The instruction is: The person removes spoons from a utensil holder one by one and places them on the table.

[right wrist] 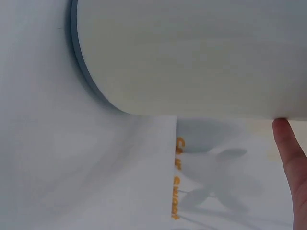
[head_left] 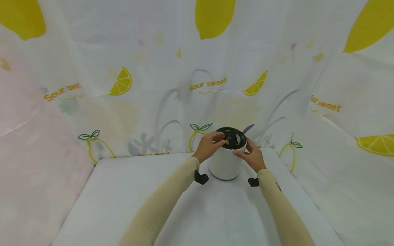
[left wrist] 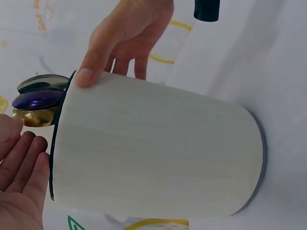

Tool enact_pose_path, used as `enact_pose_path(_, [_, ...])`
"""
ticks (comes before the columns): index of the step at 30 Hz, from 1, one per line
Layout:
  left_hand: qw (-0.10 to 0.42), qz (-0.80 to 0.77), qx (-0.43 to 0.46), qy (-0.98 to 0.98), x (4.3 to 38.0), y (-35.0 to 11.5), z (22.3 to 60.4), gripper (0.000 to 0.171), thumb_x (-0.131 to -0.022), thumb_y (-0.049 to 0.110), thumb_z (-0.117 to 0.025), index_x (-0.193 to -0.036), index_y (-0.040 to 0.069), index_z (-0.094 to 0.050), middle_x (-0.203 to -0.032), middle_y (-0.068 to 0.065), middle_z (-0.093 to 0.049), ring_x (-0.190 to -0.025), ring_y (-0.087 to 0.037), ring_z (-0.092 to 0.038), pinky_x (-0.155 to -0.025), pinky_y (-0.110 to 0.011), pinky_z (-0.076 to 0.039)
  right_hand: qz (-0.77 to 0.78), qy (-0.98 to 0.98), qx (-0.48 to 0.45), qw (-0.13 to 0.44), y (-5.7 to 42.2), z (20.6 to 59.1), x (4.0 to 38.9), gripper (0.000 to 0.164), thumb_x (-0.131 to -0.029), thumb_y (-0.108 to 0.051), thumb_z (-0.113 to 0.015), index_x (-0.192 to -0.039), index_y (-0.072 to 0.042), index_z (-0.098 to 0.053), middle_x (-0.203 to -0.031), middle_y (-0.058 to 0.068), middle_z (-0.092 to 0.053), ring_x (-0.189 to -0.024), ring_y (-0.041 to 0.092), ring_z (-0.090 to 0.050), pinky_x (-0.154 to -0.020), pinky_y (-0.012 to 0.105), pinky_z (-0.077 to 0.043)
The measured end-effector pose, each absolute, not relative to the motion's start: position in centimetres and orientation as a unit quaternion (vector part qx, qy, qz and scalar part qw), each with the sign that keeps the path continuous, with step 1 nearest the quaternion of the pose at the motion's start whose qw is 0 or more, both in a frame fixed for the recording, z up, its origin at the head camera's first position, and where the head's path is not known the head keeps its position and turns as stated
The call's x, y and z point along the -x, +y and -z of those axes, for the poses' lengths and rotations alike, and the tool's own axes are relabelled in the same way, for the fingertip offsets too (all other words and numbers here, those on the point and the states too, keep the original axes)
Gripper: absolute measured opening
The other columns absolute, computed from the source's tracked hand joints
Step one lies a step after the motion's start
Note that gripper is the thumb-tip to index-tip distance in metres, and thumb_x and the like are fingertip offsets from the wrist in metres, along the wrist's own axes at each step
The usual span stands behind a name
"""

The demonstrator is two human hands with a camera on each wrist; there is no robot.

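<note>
A white cylindrical utensil holder point(head_left: 225, 167) with a dark top stands upright on the table. Several spoons stick out of it: a gold spoon point(left wrist: 36, 117), a purple spoon point(left wrist: 41, 99) and a greyish metallic spoon point(left wrist: 41, 82). My left hand point(head_left: 209, 146) is at the left of the rim, thumb and forefinger pinching the gold spoon's edge. The spoon handles are hidden inside the holder. On the other side my right hand point(head_left: 253, 157) grips the holder near its top, thumb on the near wall and fingers around the right side. An iridescent utensil point(head_left: 248, 128) leans out at the back right.
The holder stands near the back edge of a white-covered table point(head_left: 138, 194). Behind and at the sides hangs a white cloth point(head_left: 154, 51) printed with lemons and lettering. Dark bands sit at both wrists.
</note>
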State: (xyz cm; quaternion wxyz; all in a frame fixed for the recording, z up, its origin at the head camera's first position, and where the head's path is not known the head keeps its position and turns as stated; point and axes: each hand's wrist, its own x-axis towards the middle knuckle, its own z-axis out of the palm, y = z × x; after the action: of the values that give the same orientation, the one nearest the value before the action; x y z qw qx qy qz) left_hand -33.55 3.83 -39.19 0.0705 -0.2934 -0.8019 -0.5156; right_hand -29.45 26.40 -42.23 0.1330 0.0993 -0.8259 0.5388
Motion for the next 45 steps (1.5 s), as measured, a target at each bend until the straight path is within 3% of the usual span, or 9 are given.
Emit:
enact_pose_path(5, [0.068,0.501,0.289,-0.813,33.4,4.5,39.3,0.021,-0.096,0.021,-0.065,-0.115,0.011,-0.067,-0.110,0.001,-0.068,-0.099,-0.010,-0.064,-0.085,-0.021,-0.053,-0.538,-0.828,-0.095,0.130,26.3,42.3,29.1,0.084,-0.083,-0.029,-0.080,-0.152,-0.012,-0.034,-0.152,0.012,-0.037,-0.137,0.032,-0.039,-0.102,0.049,-0.045])
enact_pose_path(18, [0.085,0.482,0.281,-0.826,33.0,5.1,39.1,0.010,-0.094,0.016,-0.067,-0.101,0.009,-0.068,-0.094,0.001,-0.070,-0.084,-0.010,-0.064,-0.074,-0.021,-0.054,-0.540,-0.826,-0.089,0.132,26.0,42.9,29.2,0.084,-0.083,-0.030,-0.080,-0.151,-0.010,-0.035,-0.152,0.013,-0.037,-0.138,0.031,-0.037,-0.104,0.048,-0.043])
enact_pose_path(34, [0.096,0.489,0.272,-0.823,32.8,4.9,38.6,0.009,-0.094,0.015,-0.067,-0.101,0.009,-0.068,-0.093,0.002,-0.068,-0.083,-0.010,-0.062,-0.073,-0.021,-0.054,-0.542,-0.824,-0.090,0.137,25.8,43.0,29.5,0.082,-0.084,-0.031,-0.079,-0.151,-0.010,-0.036,-0.152,0.012,-0.038,-0.138,0.029,-0.037,-0.103,0.046,-0.044])
enact_pose_path(45, [0.108,0.513,0.288,-0.802,31.9,4.6,35.8,0.009,-0.095,0.016,-0.066,-0.102,0.010,-0.068,-0.095,0.002,-0.068,-0.080,-0.008,-0.062,-0.071,-0.019,-0.054,-0.544,-0.825,-0.081,0.131,26.0,42.7,29.3,0.081,-0.085,-0.029,-0.078,-0.150,-0.010,-0.036,-0.151,0.013,-0.039,-0.139,0.031,-0.036,-0.104,0.047,-0.044])
